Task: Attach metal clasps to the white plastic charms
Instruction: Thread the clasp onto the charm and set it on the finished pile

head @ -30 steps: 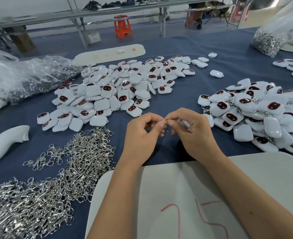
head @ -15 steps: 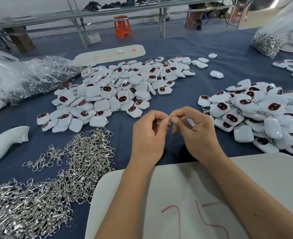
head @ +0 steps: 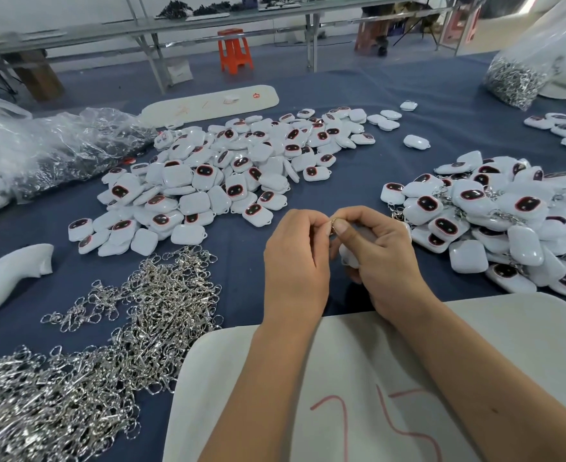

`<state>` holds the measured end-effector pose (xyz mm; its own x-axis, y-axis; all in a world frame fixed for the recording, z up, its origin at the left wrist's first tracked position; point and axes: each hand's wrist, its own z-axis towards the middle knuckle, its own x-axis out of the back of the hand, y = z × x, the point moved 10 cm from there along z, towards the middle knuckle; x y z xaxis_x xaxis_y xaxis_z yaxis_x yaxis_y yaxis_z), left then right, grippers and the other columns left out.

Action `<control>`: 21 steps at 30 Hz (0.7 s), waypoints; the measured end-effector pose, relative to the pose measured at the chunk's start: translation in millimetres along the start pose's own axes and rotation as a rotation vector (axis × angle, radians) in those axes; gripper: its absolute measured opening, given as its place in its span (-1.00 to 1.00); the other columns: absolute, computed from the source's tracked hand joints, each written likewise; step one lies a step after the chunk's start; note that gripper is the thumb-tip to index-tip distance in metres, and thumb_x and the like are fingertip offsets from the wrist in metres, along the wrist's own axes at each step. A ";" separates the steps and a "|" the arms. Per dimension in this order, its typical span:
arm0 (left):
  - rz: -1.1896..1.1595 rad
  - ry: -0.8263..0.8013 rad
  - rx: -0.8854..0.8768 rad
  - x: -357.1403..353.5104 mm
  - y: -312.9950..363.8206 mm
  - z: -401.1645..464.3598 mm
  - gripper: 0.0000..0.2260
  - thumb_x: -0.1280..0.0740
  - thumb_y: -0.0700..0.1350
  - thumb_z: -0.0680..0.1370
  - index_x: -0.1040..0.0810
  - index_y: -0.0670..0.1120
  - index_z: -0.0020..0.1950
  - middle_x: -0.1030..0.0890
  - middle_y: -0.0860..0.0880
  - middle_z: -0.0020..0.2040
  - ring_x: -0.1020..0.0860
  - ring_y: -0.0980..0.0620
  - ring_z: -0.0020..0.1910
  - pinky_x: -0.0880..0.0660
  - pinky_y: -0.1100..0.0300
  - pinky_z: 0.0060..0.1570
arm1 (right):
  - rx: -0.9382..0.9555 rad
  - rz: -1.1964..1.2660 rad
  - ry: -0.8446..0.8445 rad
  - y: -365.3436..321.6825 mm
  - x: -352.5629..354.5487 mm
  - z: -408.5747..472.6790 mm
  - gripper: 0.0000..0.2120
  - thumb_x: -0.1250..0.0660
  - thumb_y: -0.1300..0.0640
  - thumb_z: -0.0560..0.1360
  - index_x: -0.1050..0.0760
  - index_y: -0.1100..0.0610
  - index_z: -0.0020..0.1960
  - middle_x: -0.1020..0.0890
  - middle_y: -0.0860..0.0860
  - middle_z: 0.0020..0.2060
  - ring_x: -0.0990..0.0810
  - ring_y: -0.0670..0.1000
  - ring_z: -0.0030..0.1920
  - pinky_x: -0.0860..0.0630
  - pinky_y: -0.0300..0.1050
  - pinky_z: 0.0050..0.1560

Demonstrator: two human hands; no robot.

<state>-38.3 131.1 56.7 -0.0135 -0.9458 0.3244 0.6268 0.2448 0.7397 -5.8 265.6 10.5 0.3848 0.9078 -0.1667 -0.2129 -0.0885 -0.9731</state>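
Note:
My left hand (head: 296, 261) and my right hand (head: 383, 258) meet over the blue cloth, fingertips pinched together on a small metal clasp (head: 332, 224). A white plastic charm (head: 348, 256) is tucked in my right palm, mostly hidden. A heap of loose charms (head: 228, 175) with dark red-rimmed faces lies beyond my hands. A second heap of charms (head: 495, 221), with chains among them, lies to the right. A pile of silver clasps (head: 108, 331) spreads at the lower left.
A white board with red marks (head: 358, 395) lies under my forearms. A white handle-shaped tool (head: 8, 275) sits at the left edge. Clear plastic bags (head: 41, 148) lie at the far left, and a bag of clasps (head: 515, 78) sits at the far right. An orange stool (head: 234, 50) stands beyond the table.
Both hands have shifted slightly right and turned. The fingertips have stayed pinched together on the clasp, and the charm now shows more in my right palm.

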 end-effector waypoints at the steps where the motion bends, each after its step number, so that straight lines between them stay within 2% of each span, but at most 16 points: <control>1: -0.001 0.002 0.003 -0.4 0.2 -0.3 -0.91 -0.35 -0.21 0.64 -0.59 -0.15 -0.06 -0.61 -0.02 -0.18 -0.54 0.02 -0.22 -0.49 0.06 -0.19 | -0.012 0.011 0.004 0.8 -0.1 0.0 -0.84 -0.35 0.17 0.67 -0.65 0.03 -0.06 -0.63 0.08 -0.39 -0.38 -0.07 -0.50 -0.27 -0.24 -0.51; 7: -0.003 -0.003 -0.035 -1.0 5.0 1.8 -0.92 -0.35 -0.25 0.63 -0.59 -0.16 -0.06 -0.60 -0.02 -0.18 -0.56 0.00 -0.20 -0.50 0.06 -0.17 | -0.060 0.085 0.037 3.6 -0.6 -2.2 -0.79 -0.35 0.17 0.66 -0.65 -0.01 -0.11 -0.64 0.08 -0.37 -0.45 -0.10 -0.50 -0.28 -0.23 -0.53; 12: -0.028 0.017 -0.007 1.9 -1.6 3.5 -0.91 -0.35 -0.27 0.61 -0.57 -0.14 -0.09 -0.60 0.00 -0.18 -0.56 0.11 -0.20 -0.49 0.25 -0.18 | -0.058 0.109 0.017 6.4 -5.2 -1.6 -0.79 -0.35 0.19 0.66 -0.65 0.02 -0.11 -0.63 0.03 -0.38 -0.49 -0.11 -0.49 -0.32 -0.23 -0.55; 14: -0.008 -0.013 0.002 0.7 -6.6 4.6 -0.91 -0.35 -0.27 0.61 -0.56 -0.14 -0.08 -0.60 0.01 -0.17 -0.56 0.11 -0.18 -0.50 0.20 -0.16 | -0.037 0.047 0.030 7.4 -4.7 -0.8 -0.81 -0.35 0.22 0.66 -0.64 0.03 -0.09 -0.64 0.05 -0.35 -0.49 -0.07 -0.46 -0.37 -0.20 -0.53; 16: 0.024 -0.059 0.004 -0.6 -10.8 5.2 -0.91 -0.33 -0.27 0.62 -0.56 -0.14 -0.08 -0.61 0.02 -0.16 -0.55 0.06 -0.17 -0.49 0.15 -0.14 | -0.044 -0.038 0.124 10.6 3.9 1.1 -0.85 -0.37 0.28 0.62 -0.58 0.03 0.01 -0.66 0.08 -0.16 -0.52 -0.05 -0.41 -0.47 -0.18 -0.43; 18: 0.064 -0.098 -0.008 -0.9 -12.8 4.5 -0.90 -0.31 -0.28 0.62 -0.55 -0.13 -0.07 -0.60 0.03 -0.14 -0.53 0.07 -0.16 -0.47 0.18 -0.13 | -0.082 -0.056 0.262 14.7 20.1 2.8 -0.72 -0.35 0.35 0.59 -0.45 -0.01 0.11 -0.58 0.10 0.09 -0.64 -0.12 -0.35 -0.59 -0.22 -0.29; 21: 0.118 -0.183 -0.014 -5.4 -15.2 3.2 -0.88 -0.29 -0.29 0.61 -0.52 -0.12 -0.09 -0.56 0.05 -0.14 -0.48 0.08 -0.17 -0.43 0.19 -0.12 | -0.073 -0.039 0.304 11.2 33.9 7.3 -0.70 -0.32 0.32 0.64 -0.32 -0.01 0.18 -0.54 0.16 0.22 -0.78 -0.03 -0.11 -0.70 -0.09 0.04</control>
<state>-50.2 133.2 45.6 -0.0795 -0.8561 0.5107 0.6434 0.3473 0.6822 -1.6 298.4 -4.8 0.6446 0.7480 -0.1579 -0.1315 -0.0950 -0.9868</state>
